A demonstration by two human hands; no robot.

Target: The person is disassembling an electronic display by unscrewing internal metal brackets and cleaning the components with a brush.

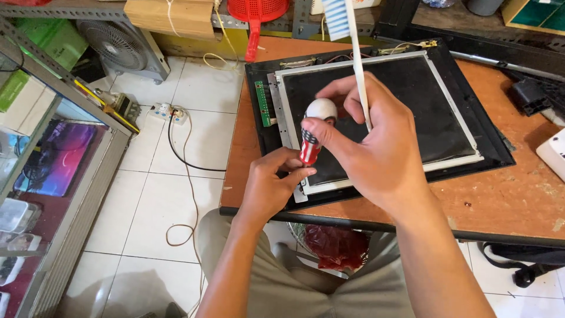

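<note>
Red-and-white screwdriver (toothbrush too) is gripped by the right hand; its tip is pinched by the left hand at the panel's near-left corner, frame still mounted, so probably early.

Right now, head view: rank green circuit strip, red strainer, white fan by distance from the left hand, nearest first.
From the left hand:
1. Green circuit strip, just above it on the panel's left edge.
2. Red strainer, far beyond, at the table's back edge.
3. White fan, on the floor, far upper left.
The last two run fairly close.
</note>
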